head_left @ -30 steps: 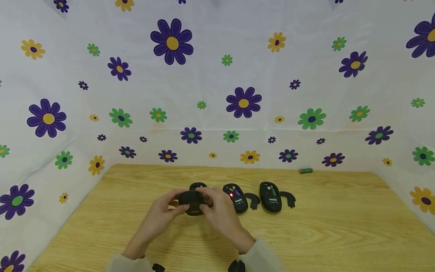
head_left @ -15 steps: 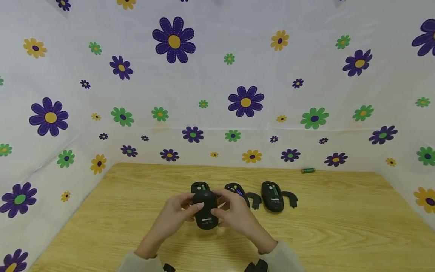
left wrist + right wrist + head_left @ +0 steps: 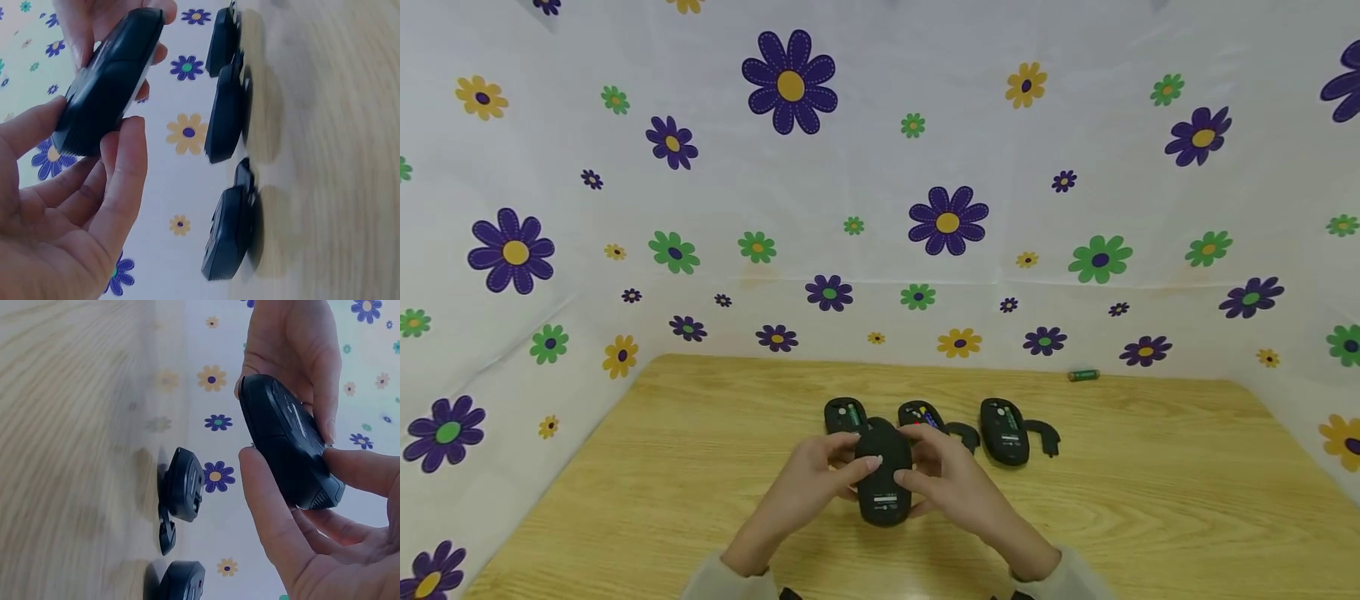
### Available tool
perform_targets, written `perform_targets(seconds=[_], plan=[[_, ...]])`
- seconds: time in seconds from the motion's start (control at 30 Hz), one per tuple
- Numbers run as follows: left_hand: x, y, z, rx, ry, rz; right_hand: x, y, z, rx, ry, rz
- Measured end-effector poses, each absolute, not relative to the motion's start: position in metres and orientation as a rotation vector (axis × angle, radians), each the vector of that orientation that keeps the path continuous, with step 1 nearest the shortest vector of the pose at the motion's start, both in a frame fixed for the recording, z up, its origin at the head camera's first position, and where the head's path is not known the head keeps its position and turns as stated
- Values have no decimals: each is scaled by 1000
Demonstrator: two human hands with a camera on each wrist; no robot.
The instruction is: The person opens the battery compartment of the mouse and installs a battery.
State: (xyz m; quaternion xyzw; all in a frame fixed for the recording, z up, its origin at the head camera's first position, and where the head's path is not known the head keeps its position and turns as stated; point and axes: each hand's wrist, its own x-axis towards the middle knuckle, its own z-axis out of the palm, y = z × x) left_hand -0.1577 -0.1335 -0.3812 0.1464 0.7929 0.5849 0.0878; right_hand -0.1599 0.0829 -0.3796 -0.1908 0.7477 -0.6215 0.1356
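A black computer mouse (image 3: 885,487) is held up over the table, its underside with a small white label facing the head camera. My left hand (image 3: 812,482) grips its left side, thumb lying on the underside. On the other side my right hand (image 3: 958,477) grips it, thumb also on the underside and fingers around the edge. The left wrist view shows the mouse (image 3: 112,81) tilted between both hands, raised off the table. Behind it stand three more black mice, bottoms up with open battery bays: a left one (image 3: 841,412), a middle one (image 3: 913,410) and a right one (image 3: 1004,437).
Beside the right mouse lies a curved black battery cover (image 3: 1047,435), and another cover (image 3: 967,435) lies by the middle mouse. A green battery (image 3: 1083,376) is near the back edge of the wooden table (image 3: 1150,483). A flowered cloth (image 3: 850,167) hangs behind.
Both hands have brought the held mouse nearer and to the right. It has turned from showing its end to showing its labelled underside, uncovering the left mouse behind.
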Motion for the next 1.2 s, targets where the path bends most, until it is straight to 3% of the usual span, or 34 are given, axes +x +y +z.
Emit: perform_targets(seconds=[0.67, 1.2], plan=[[-141, -100, -385, 431, 1835, 1858, -142, 136, -379, -462, 1992, -1868], [-139, -80, -390, 400, 1802, 1795, -135, 155, -383, -471, 1944, -1835]])
